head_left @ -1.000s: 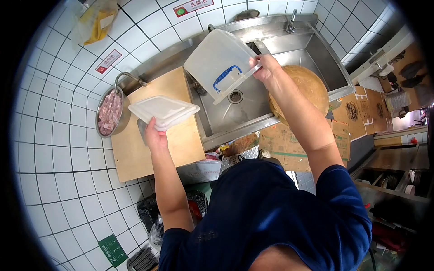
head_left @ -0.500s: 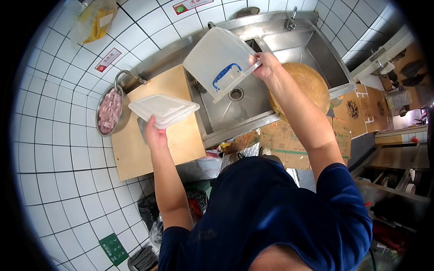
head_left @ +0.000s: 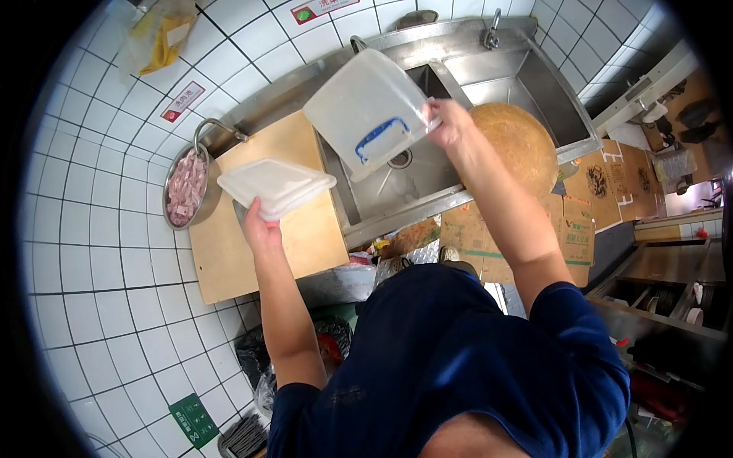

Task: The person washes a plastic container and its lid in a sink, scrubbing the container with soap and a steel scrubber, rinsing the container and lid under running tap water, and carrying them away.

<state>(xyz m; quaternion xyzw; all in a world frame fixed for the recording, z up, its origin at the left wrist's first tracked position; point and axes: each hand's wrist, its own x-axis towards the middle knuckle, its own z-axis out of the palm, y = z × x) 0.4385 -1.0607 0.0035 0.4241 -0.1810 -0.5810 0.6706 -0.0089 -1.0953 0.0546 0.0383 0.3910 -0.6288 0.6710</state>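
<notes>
My left hand (head_left: 262,227) grips the near edge of a white translucent lid (head_left: 275,187), holding it over a pale wooden board (head_left: 305,252). With my right hand (head_left: 449,124) I grip the rim of a clear plastic box (head_left: 366,103) that has a blue handle (head_left: 382,137). The box is tilted above the left sink basin (head_left: 412,187). Beneath my right forearm lies a round wooden chopping block (head_left: 519,149), at the divide between the basins. A metal bowl of pinkish meat pieces (head_left: 187,187) rests left of the board, by the wall.
A second basin (head_left: 557,107) lies to the right with a faucet (head_left: 494,30) behind it. Another faucet (head_left: 217,126) curves over the bowl. Flattened cardboard (head_left: 489,244) is below the sink's front edge. Black bags (head_left: 256,351) stand low at the left.
The plastic box in my right hand has shifted slightly left and turned, and my right hand has moved slightly down. The lid in my left hand has hardly moved.
</notes>
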